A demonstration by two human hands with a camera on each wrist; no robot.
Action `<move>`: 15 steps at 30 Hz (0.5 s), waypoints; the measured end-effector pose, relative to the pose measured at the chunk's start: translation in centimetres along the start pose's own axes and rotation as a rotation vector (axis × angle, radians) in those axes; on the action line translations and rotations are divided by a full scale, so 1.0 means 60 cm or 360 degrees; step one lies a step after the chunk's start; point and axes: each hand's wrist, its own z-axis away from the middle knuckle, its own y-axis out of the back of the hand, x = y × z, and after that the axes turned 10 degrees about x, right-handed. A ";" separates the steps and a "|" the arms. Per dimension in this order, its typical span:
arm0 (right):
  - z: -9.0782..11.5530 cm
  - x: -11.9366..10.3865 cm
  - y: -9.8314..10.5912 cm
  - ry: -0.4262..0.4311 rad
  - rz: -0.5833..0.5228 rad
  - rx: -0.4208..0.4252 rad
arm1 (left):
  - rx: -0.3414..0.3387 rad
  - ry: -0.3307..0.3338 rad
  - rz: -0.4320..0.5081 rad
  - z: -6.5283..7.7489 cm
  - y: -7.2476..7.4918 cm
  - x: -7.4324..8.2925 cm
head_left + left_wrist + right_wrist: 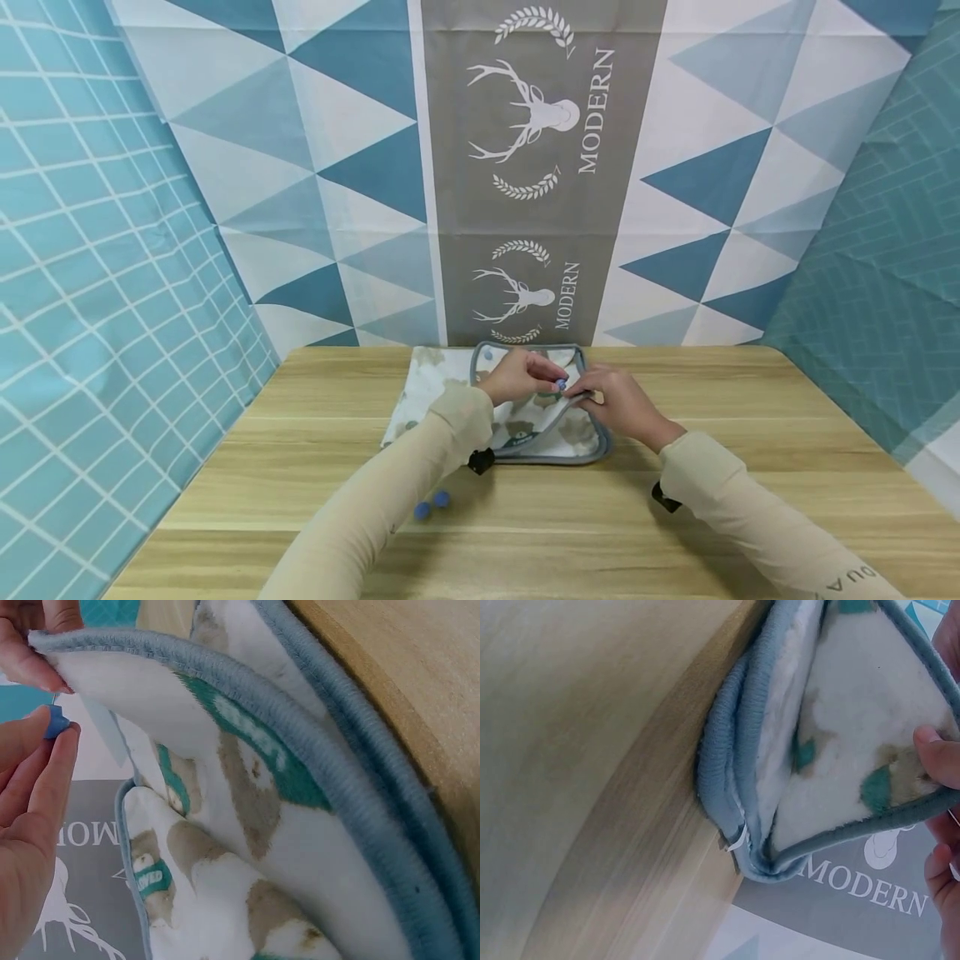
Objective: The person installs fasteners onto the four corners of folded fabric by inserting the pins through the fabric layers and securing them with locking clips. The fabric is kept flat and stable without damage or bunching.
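My left hand point(521, 375) pinches a small blue pin with a rounded head point(56, 722) between thumb and fingertips. A thin shaft shows above the head in the left wrist view. Close by, my right hand point(618, 400) grips the raised blue-grey border of a plush blanket point(855, 742), thumb on the face and fingers behind. The blanket is white with brown bear and green prints, and it lies folded in layers. Its lifted corner reaches up beside the pin. Another blue dot point(488, 355) sits on the blanket's far left corner.
Two blue round pieces point(432, 504) lie on the wooden table point(300, 483) near my left forearm. White bear-print cloth point(431, 375) extends left from under the blanket. Patterned fabric point(360, 167) hangs behind the table, with tile-patterned sheets point(90, 208) at the sides.
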 end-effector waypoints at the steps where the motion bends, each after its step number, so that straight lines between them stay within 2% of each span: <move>1: 0.000 0.001 -0.001 -0.0002 0.0005 0.0005 | -0.0007 -0.0006 -0.0009 0.000 -0.001 0.000; 6: 0.002 0.002 -0.005 0.0028 0.0018 0.0026 | -0.0063 -0.0015 -0.0019 0.002 -0.004 -0.001; 10: 0.003 0.003 -0.006 0.0040 0.0015 0.0037 | -0.0066 -0.0011 -0.0055 0.003 -0.004 0.002; 13: 0.002 0.001 -0.004 0.0008 0.0011 0.0029 | -0.0030 -0.0035 -0.0141 0.005 -0.001 0.013; 15: 0.000 0.000 -0.002 -0.0029 0.0005 0.0029 | 0.0038 -0.0072 -0.0222 0.007 0.002 0.023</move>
